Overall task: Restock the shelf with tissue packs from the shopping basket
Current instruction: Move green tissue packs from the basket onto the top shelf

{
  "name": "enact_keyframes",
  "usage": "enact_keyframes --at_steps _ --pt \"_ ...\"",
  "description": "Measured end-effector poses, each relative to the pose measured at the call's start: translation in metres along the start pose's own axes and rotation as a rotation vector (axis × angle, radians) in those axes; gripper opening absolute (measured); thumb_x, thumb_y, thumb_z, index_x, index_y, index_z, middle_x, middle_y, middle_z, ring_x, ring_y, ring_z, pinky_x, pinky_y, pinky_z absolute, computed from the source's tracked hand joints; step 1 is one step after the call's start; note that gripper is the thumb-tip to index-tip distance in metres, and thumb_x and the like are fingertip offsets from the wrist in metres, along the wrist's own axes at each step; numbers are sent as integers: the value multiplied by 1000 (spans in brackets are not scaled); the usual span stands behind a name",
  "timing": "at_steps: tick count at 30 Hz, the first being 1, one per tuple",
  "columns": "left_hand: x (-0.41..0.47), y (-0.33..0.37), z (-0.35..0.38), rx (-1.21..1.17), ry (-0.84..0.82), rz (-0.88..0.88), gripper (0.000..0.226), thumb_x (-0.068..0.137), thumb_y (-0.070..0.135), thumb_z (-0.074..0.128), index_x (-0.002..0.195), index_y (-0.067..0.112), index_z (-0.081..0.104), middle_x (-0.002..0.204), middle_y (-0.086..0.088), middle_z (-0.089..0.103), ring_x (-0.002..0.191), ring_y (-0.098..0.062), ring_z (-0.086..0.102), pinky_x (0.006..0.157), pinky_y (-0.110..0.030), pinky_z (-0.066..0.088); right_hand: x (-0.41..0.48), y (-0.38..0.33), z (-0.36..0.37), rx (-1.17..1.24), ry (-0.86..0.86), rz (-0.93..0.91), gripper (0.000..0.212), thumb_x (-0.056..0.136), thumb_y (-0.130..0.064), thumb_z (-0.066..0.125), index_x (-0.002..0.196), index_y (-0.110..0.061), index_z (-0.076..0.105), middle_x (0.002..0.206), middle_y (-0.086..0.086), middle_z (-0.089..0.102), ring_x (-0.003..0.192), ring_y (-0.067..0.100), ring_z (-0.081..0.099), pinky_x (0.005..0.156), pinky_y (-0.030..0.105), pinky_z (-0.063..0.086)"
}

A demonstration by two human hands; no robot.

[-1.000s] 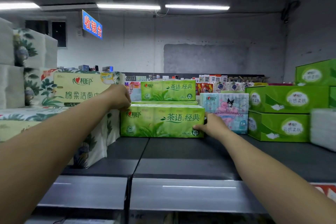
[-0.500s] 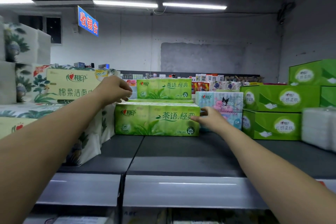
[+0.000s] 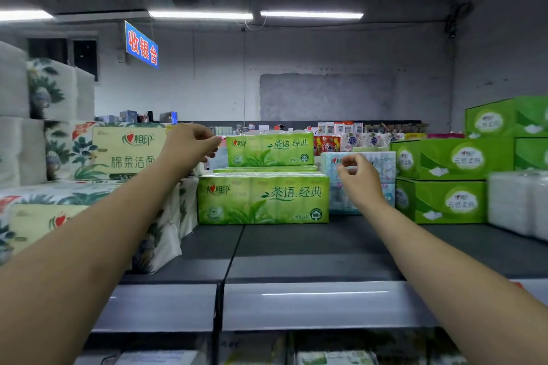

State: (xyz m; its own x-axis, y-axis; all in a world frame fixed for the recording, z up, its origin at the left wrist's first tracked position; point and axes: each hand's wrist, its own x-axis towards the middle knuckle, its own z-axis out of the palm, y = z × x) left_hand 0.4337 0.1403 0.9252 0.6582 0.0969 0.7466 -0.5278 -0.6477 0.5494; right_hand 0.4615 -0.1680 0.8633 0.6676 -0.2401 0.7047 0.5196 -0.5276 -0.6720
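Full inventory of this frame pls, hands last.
green tissue packs: two labels showing, a third's top between; green; shelf centre
floral packs: several; white, leaf print; stacked left
pale pack: one; light blue and pink; right of the green ones
green cartons: at least three; green; stacked right
white packs: count unclear; white; far right
shelf: one; dark deck, grey front edge
hanging sign: one; blue, red characters; upper left
tube lights: three; white; ceiling
left hand: one; loosely curled, empty; raised left of the green stack
right hand: one; loosely curled, empty; raised at its right
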Motion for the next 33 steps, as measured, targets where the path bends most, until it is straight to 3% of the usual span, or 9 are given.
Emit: enact_keyframes --at_steps 3,7,10,15,18,20,22,26,33 --pt "-7 4 -2 206 61 113 28 88 31 58 75 8 68 67 -5 67 65 -21 63 71 -37 55 -10 -9 -3 -31 -46 -60 15 94 -20 54 106 -11 55 104 0 56 88 12 55 76 28 49" --pt "-14 15 -8 283 267 130 33 91 28 54 64 9 60 58 -4 56 59 -25 52 60 -31 42 -21 -27 -8 -5 -35 -152 14 94 -21 55 106 -13 56 107 -1 56 86 6 53 73 21 45" --pt "-16 20 -19 300 269 130 40 88 33 49 58 8 56 51 -4 51 53 -25 46 54 -28 36 -25 -43 -20 184 -22 -92 8 94 -20 56 102 -17 57 102 -5 59 91 12 57 71 22 47" --pt "-42 41 -40 211 243 223 51 83 43 41 70 1 67 62 -17 65 62 -37 62 64 -40 52 -47 -52 -51 281 -44 -100 9 95 -13 54 92 -20 59 95 -6 62 88 15 60 62 19 50" --pt "-79 52 -47 77 228 272 36 91 31 49 74 5 68 66 -16 66 65 -33 65 64 -40 56 -70 -50 -70 341 -13 -83 18 93 -7 56 84 -23 59 89 1 64 81 17 62 66 23 52" --pt "-102 59 -52 -49 231 200 22 94 19 52 79 13 67 70 -7 66 61 -11 64 60 -24 56 -88 -49 -81 372 -5 -45 19 93 -6 56 83 -22 58 87 -1 64 75 11 63 60 15 50" --pt "-122 66 -55 -170 186 83 18 95 15 51 85 14 65 76 -3 65 59 0 61 57 -11 52 -107 -48 -90 394 -2 3 17 93 -8 56 84 -22 58 87 -5 65 75 10 63 57 12 49" --pt "-156 75 -49 -360 77 -121 17 95 15 50 93 5 64 84 -8 66 73 -17 63 69 -29 51 -144 -48 -103 422 28 84 14 93 -11 58 85 -23 59 85 -3 64 78 10 62 65 20 50" --pt "-197 95 -39 -380 -48 -201 16 95 17 54 83 17 64 82 -1 67 74 -9 65 79 -32 49 -199 -50 -134 389 -115 201 6 91 -19 61 94 -23 64 99 1 68 94 16 65 76 29 54"
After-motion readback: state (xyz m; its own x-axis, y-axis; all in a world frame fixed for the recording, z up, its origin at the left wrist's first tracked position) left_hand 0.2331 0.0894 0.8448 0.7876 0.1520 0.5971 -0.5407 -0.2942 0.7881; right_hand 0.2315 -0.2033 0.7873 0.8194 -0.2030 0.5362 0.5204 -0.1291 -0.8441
